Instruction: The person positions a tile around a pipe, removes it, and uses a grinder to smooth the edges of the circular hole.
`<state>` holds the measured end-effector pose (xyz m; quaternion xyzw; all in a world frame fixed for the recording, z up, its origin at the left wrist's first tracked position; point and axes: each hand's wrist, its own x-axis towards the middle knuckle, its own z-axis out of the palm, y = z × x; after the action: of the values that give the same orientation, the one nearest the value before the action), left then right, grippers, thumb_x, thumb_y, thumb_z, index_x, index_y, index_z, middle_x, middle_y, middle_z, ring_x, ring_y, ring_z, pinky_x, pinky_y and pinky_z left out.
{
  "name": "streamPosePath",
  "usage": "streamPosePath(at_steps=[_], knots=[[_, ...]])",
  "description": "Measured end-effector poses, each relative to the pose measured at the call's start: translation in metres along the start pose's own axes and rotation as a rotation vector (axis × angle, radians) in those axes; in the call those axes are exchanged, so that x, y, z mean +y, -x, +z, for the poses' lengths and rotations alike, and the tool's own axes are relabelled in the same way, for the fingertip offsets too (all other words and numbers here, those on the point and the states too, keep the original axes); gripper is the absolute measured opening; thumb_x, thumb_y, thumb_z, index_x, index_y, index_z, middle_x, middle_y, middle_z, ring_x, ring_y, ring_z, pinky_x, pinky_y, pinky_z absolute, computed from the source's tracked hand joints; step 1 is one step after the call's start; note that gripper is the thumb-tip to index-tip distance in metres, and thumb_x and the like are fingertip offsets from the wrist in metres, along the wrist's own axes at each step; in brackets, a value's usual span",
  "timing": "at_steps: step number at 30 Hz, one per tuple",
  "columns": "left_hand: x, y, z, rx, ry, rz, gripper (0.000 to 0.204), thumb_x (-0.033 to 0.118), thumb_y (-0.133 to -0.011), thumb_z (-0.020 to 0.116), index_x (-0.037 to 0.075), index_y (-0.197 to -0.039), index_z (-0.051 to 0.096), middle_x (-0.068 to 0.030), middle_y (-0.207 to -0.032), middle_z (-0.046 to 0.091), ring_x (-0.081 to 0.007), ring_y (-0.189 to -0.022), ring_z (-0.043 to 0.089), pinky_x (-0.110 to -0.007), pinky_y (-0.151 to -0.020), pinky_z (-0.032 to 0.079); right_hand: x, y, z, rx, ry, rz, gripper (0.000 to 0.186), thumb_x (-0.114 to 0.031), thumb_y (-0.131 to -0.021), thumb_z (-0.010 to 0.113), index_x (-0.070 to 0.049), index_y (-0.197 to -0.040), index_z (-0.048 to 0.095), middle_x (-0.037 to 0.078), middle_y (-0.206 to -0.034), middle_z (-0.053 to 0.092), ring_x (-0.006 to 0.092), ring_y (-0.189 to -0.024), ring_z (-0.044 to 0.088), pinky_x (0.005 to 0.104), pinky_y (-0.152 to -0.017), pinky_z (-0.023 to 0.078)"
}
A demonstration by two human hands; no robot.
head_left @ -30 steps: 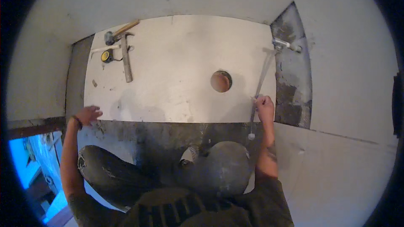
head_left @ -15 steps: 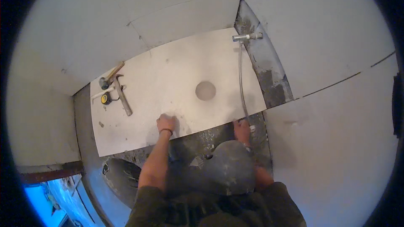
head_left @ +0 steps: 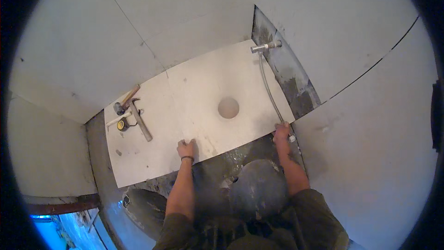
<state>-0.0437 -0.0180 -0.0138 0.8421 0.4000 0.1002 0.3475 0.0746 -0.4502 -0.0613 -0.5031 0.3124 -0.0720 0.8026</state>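
Observation:
My left hand (head_left: 186, 149) rests on the large cream board (head_left: 171, 111) near its front edge, its fingers curled and what lies under them hidden. At the board's front right corner, my right hand (head_left: 281, 132) is closed round the lower part of a grey flexible hose (head_left: 269, 85). The hose's white end fitting (head_left: 292, 139) sticks out beside this hand. Its upper end joins a metal valve (head_left: 260, 48) on the wall stub. A round darker spot (head_left: 228, 108) marks the board; whether it is a hole I cannot tell.
On the board's left part lie a claw hammer (head_left: 139, 120), a mallet (head_left: 119, 108) and a yellow-and-black tape measure (head_left: 122, 124). Pale wall panels (head_left: 203, 4) surround the board. Bare rough wall (head_left: 291, 85) shows at right, and wet-looking grey floor (head_left: 222, 159) lies before my knees.
My right hand has moved right from the board's front edge onto the hose, and the hose's lower end has shifted right. My left hand stays on the board. The view has tilted slightly.

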Motion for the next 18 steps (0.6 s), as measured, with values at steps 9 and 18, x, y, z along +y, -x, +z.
streamPosePath(at_steps=[9, 18], knots=[[-0.022, -0.043, -0.021, -0.096, 0.114, -0.166, 0.06, 0.037, -0.075, 0.076, -0.01, -0.109, 0.06, -0.0224, -0.099, 0.067, -0.0289, -0.09, 0.065, -0.037, -0.079, 0.052, 0.005, 0.005, 0.023, -0.09, 0.182, 0.035, 0.021, -0.005, -0.083, 0.06, -0.009, -0.098, 0.045, 0.003, -0.09, 0.05, 0.0171, -0.081, 0.053, 0.0357, -0.063, 0.049], [-0.006, -0.061, 0.01, -0.319, 0.098, -0.042, 0.06, 0.044, -0.09, 0.058, -0.014, -0.106, 0.059, -0.0219, -0.096, 0.067, -0.0287, -0.091, 0.064, -0.043, -0.078, 0.05, -0.024, -0.029, -0.01, -0.035, 0.661, -0.4, 0.02, -0.003, -0.082, 0.063, -0.009, -0.084, 0.044, 0.001, -0.079, 0.047, 0.0143, -0.065, 0.051, 0.028, -0.051, 0.048]])
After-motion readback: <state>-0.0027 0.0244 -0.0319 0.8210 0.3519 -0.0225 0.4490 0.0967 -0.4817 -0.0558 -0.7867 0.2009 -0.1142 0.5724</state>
